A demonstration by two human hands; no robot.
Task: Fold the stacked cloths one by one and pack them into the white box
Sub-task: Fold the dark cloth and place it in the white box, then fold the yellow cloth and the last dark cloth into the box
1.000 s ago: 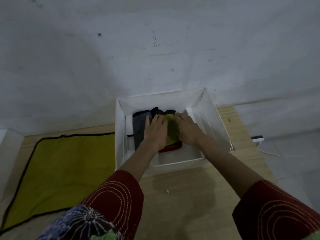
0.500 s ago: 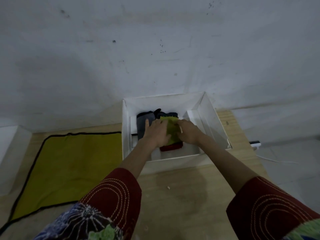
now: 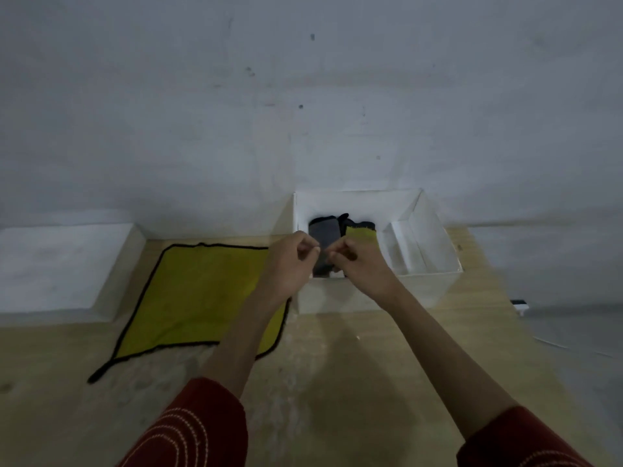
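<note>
Both hands are up over the near wall of the white box [image 3: 431, 288], left hand [image 3: 288, 264] and right hand [image 3: 364, 267] side by side, nearly knuckle to knuckle. The left fingers [image 3: 312, 248] are curled in, thumb tip meeting fingertip. The right fingers [image 3: 340, 257] are tucked toward the palm. I see nothing held in either.

Just beyond the right fingers, down in the box, sits a folded yellow cloth [image 3: 362, 234]. A folded grey cloth [image 3: 324, 234] lies beyond the left fingers, right against it. Something dark [image 3: 344, 218] is bunched behind both, too dim to name. So by my reading several cloths are packed, and the yellow one looks settled.

What's left? Out to the left of the left fingers and nearer the person, a black-edged yellow cloth [image 3: 202, 291] lies spread flat on the counter [image 3: 337, 382], unfolded. Whether more lie under it, I can't tell. That one is next to fold, I'd judge.

Now the materials. The spread cloth looks soft and plush, roughly square with rounded corners and a stitched black border, its near corner trailing to a point. The box is stiff white board, straight-walled, with an inner divider to the right of the right fingers. The counter is pale, matte wood. The red sleeves [image 3: 188, 433] carry curved white stitching.
</note>
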